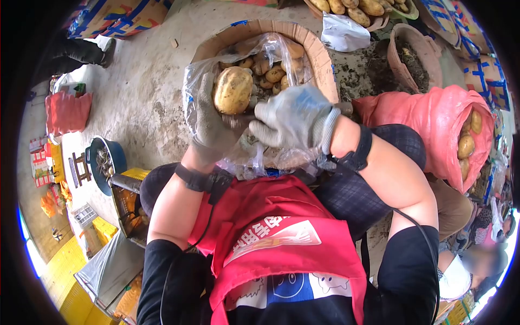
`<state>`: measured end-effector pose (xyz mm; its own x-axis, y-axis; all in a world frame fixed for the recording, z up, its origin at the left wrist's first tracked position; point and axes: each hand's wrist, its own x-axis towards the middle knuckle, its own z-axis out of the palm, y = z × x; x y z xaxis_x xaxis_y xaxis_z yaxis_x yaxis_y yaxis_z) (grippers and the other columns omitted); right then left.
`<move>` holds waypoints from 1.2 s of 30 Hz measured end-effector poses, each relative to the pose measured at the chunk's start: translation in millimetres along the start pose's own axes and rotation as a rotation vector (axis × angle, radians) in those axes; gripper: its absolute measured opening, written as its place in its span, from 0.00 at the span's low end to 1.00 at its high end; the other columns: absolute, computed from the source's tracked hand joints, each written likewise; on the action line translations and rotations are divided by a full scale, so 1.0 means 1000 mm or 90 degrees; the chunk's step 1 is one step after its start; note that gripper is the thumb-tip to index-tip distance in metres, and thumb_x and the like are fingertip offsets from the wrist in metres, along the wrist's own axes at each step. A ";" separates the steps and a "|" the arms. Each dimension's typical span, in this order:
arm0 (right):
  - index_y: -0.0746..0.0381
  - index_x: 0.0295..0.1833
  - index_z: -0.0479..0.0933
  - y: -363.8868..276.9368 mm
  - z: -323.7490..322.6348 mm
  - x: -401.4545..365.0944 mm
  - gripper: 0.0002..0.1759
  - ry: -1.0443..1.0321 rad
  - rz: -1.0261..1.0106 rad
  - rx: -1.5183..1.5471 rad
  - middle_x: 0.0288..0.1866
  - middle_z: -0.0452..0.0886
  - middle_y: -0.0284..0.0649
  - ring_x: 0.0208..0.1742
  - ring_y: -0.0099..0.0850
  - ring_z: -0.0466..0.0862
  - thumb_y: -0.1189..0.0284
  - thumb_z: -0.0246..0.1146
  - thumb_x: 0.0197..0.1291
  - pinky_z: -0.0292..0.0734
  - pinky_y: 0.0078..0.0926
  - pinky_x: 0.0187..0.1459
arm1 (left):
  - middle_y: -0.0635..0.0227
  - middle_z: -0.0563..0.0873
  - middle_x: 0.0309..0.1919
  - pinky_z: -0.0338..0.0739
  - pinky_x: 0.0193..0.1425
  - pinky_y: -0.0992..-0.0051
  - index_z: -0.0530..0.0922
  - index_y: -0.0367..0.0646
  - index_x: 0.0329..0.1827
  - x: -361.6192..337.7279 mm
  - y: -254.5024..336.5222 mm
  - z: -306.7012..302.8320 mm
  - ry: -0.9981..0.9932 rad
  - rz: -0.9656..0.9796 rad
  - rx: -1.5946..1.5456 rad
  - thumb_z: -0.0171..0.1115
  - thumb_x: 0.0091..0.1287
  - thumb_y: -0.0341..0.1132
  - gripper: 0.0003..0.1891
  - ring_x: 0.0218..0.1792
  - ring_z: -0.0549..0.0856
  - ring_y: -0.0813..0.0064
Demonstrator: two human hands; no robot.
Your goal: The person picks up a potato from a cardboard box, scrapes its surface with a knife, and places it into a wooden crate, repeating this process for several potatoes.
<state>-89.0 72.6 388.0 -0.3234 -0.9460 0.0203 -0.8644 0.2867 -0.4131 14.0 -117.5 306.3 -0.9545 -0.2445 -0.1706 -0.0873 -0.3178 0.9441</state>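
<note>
1. Two gloved hands meet over a cardboard box [319, 54] lined with a clear plastic bag [196, 76]. The left hand [212, 127] has its fingers curled closed around a large potato [233, 90], held up at the box's near-left rim, above the small potatoes [273, 73] inside.
2. The right hand [295, 116] lies just beside it, fingers bent over crumpled plastic. I cannot tell whether they actually grip it.
3. Likely risk: the film appears to lie between glove and potato, so the potato could slide out and drop onto the concrete floor [141, 97] or bruise those below.
4. Likely risk: the thin bag may tear if pulled taut against the box rim or under the potato's weight.
5. Likely risk: loose plastic could fold over the opening and hide where the potato lands.
6. A pink mesh sack [433, 119] of potatoes leans close on the right; a wide elbow swing might tip it.
</note>
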 end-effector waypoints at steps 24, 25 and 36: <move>0.57 0.32 0.80 0.008 0.018 0.007 0.21 0.204 0.080 -0.008 0.24 0.84 0.48 0.27 0.50 0.86 0.53 0.62 0.70 0.80 0.47 0.28 | 0.63 0.84 0.55 0.81 0.63 0.59 0.75 0.46 0.65 0.004 0.024 0.020 0.044 -0.205 -0.455 0.59 0.78 0.53 0.24 0.54 0.84 0.63; 0.58 0.32 0.80 0.004 0.020 0.005 0.21 0.160 0.041 -0.020 0.24 0.84 0.48 0.27 0.50 0.86 0.53 0.62 0.70 0.80 0.47 0.28 | 0.63 0.84 0.55 0.81 0.63 0.59 0.75 0.46 0.65 0.003 0.024 0.024 0.046 -0.205 -0.455 0.59 0.78 0.53 0.24 0.54 0.84 0.63; 0.58 0.35 0.84 -0.001 0.012 0.011 0.22 0.140 0.105 -0.026 0.29 0.87 0.49 0.32 0.50 0.89 0.52 0.59 0.71 0.83 0.52 0.34 | 0.59 0.85 0.60 0.79 0.69 0.58 0.75 0.45 0.69 0.006 0.016 0.014 0.064 -0.239 -0.454 0.55 0.79 0.61 0.30 0.60 0.84 0.62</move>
<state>-87.0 60.6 377.2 -0.5336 -0.8314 0.1552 -0.8062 0.4447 -0.3902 2.6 -111.0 324.3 -0.8643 -0.0765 -0.4970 -0.1611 -0.8941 0.4179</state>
